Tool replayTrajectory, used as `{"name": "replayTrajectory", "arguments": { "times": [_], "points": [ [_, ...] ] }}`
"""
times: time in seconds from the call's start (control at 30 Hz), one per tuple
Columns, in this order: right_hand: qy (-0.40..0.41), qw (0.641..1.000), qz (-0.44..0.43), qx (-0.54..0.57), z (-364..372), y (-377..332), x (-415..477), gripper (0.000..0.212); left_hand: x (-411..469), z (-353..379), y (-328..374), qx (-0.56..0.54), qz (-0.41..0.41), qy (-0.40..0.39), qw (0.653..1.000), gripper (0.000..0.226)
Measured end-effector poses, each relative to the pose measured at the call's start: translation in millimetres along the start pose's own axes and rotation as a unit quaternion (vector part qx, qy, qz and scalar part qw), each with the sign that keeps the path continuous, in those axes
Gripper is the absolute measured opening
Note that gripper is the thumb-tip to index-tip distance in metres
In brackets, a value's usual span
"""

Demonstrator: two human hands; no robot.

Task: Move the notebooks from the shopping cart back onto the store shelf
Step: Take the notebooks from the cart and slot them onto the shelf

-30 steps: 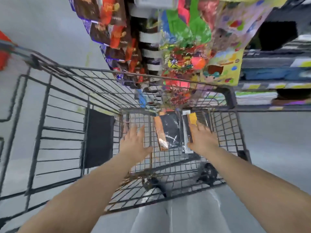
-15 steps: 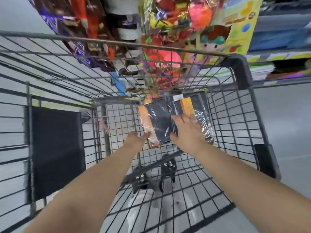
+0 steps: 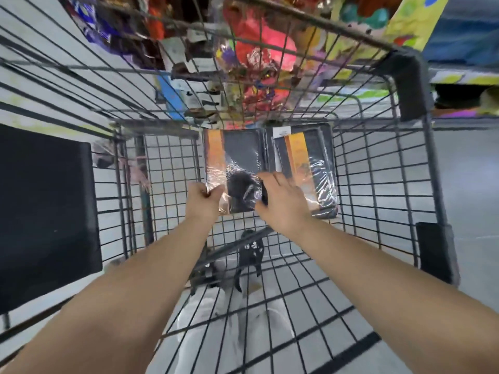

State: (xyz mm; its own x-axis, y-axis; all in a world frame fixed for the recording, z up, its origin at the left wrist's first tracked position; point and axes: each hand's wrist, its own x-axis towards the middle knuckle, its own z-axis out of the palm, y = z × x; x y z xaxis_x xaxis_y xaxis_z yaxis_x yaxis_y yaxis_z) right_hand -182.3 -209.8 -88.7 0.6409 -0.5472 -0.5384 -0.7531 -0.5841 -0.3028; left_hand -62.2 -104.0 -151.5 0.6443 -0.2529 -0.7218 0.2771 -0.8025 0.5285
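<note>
Two notebooks lie at the cart's (image 3: 413,85) far end. The left hand (image 3: 204,197), just short of the left notebook (image 3: 237,157) before, now pinches its near left corner. The right hand (image 3: 280,201) has shifted off the right notebook (image 3: 310,163); its fingers curl round the left notebook's near right edge.
</note>
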Motion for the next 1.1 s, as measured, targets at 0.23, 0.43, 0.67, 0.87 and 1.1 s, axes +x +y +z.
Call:
{"name": "replayTrajectory", "arguments": {
  "times": [0.23, 0.43, 0.67, 0.87, 1.1],
  "points": [
    [-0.096, 0.988, -0.005, -0.124, 38.7, -28.2, 17.9, 0.093, -11.9, -84.6, 12.4, -0.035, 0.075, 0.135, 0.987, 0.029],
    [-0.167, 0.966, 0.09, -0.178, 80.0, -43.4, 35.4, 0.094, -18.7, -113.9, 17.3, -0.086, 0.063, 0.176, 0.979, 0.026],
    [-0.136, 0.982, 0.022, -0.132, 92.9, -76.7, 37.2, 0.073, -18.7, -122.7, 14.4, -0.086, 0.056, 0.168, 0.98, 0.026],
    [0.042, 0.952, 0.273, 0.135, 95.1, -92.9, 44.6, 0.082, -10.0, -133.9, -0.3, -0.079, 0.048, 0.181, 0.979, 0.03],
    [0.037, 0.887, 0.428, 0.167, 110.0, -81.3, 55.9, 0.102, -6.2, -137.0, -11.1, -0.081, 0.034, 0.18, 0.98, 0.03]
  ]
}}
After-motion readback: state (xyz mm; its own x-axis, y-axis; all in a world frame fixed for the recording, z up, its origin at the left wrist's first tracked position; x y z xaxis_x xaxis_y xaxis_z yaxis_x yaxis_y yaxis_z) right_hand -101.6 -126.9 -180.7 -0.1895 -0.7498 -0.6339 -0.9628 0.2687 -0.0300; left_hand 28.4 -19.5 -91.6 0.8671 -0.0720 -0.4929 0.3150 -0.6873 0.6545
